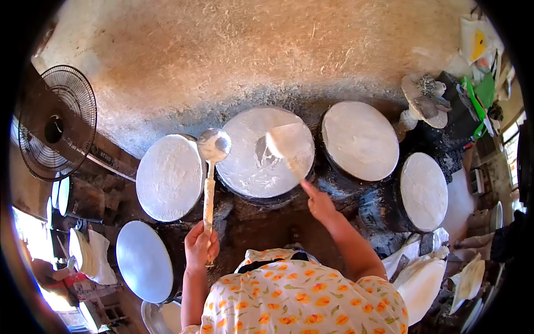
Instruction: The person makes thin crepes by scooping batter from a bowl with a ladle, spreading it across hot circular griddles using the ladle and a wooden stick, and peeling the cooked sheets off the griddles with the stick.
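My left hand (199, 245) grips the wrapped handle of a metal ladle (209, 192), whose whitish bowl is up between two round griddles. With my right hand (321, 204) closed around its thin handle, I hold a pale flat spatula (285, 140) over the middle griddle (245, 172). The spatula is partly smeared by motion, and its edge seems to touch the white surface. A greyer patch with ragged streaks shows beside the blade. White layers also cover the left griddle (169, 178), the right griddle (360, 140) and the far-right griddle (424, 192).
A smooth pale disc (144, 261) stands lower left, above a metal basin (161, 317). A black fan (57, 123) is at the far left. Behind the griddles rises a sooty wall (250, 55). Flat white sheets (420, 286) are stacked lower right. Stones (425, 100) sit upper right.
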`<state>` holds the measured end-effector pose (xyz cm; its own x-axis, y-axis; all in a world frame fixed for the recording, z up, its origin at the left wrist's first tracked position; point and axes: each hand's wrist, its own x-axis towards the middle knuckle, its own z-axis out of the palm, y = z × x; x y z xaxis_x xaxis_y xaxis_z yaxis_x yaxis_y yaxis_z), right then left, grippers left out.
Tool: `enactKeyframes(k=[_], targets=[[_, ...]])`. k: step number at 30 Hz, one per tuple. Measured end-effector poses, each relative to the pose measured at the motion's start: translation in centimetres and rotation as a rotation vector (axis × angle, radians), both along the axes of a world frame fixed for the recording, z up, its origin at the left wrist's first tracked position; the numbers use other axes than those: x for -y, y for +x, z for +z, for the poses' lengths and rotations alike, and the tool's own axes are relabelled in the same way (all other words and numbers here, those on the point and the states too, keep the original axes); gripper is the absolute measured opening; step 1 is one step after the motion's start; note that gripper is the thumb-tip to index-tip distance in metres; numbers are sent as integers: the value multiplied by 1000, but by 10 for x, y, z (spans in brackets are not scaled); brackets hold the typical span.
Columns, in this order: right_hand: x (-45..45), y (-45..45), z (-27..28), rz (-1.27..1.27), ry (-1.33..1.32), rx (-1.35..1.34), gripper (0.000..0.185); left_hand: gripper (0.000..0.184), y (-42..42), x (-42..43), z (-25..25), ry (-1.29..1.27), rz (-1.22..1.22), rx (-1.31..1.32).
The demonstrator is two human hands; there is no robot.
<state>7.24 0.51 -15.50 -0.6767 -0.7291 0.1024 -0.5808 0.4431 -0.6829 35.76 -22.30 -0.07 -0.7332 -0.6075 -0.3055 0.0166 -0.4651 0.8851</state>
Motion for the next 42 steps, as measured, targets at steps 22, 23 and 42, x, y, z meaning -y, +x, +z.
enactKeyframes(k=[22, 23, 42], targets=[[13, -59, 21, -200, -118, 72, 56, 36, -10, 17, 22, 109, -85, -135], [15, -56, 13, -144, -145, 133, 56, 29, -15, 20, 20, 57, -86, -47], [-21, 98, -5, 3, -199, 580, 65, 13, -47, -10, 0, 99, -212, 383]])
